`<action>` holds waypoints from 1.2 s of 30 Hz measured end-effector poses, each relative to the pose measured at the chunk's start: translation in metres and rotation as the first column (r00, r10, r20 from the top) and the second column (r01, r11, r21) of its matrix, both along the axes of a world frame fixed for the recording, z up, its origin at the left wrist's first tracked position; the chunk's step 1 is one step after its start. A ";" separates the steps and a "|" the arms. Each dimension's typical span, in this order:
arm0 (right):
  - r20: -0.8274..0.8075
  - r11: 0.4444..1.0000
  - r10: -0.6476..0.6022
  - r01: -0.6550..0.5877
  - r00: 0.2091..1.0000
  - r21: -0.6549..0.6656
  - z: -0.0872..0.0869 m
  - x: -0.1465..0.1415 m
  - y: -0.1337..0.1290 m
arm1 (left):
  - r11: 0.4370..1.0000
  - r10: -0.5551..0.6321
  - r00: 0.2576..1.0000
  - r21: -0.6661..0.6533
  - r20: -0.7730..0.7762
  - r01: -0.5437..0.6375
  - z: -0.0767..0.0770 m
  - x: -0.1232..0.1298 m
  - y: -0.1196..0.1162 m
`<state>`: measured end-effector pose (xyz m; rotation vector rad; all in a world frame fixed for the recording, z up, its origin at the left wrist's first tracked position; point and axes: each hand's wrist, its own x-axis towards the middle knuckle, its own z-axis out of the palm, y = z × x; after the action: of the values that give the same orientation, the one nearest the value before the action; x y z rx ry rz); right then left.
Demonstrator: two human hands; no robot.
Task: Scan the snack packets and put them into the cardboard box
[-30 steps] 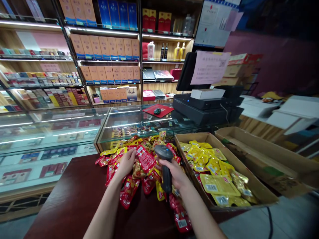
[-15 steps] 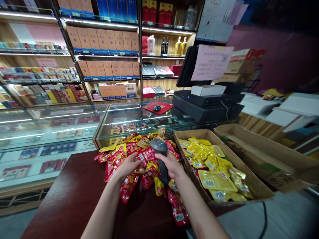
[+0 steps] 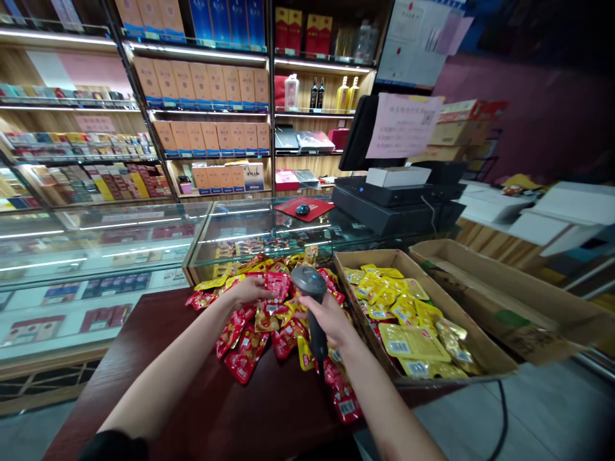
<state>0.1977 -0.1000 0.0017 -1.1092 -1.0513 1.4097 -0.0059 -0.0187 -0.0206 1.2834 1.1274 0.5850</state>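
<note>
My right hand is wrapped round the handle of a dark barcode scanner, its head over the middle of a pile of red and yellow snack packets. At the pile's upper left, my left hand pinches the edge of a red packet. The pile lies on a dark red-brown table, against the glass counter. Just right of the pile, a cardboard box holds yellow packets.
A second cardboard box stands at the right. Behind are a glass display counter, a mouse on a red mat, and a monitor with a paper on it. Stocked shelves line the back. A black cable hangs at lower right.
My left hand has moved up and away from me, and a red packet is now at its fingertips. Some red packets at the pile's left have shifted. The scanner stays in my right hand.
</note>
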 end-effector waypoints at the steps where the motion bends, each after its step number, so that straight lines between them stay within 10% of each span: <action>1: -0.063 0.998 0.036 -0.039 0.997 -0.041 0.001 -0.002 -0.009 | 0.999 0.033 0.999 -0.023 0.033 -0.032 -0.001 0.000 0.004; 10: -0.040 0.984 0.143 -0.146 0.989 -0.102 -0.022 -0.039 -0.063 | 0.982 0.163 0.977 -0.118 0.137 -0.147 0.004 0.002 0.032; 36: 0.028 0.989 0.139 -0.137 0.990 -0.051 -0.026 -0.036 -0.067 | 0.983 0.135 0.970 -0.149 0.200 -0.106 0.007 0.002 0.025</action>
<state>0.1616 -0.1669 -0.0242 -1.1149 -1.1393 1.5390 -0.0038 0.0064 -0.0137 1.0144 1.0557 0.7039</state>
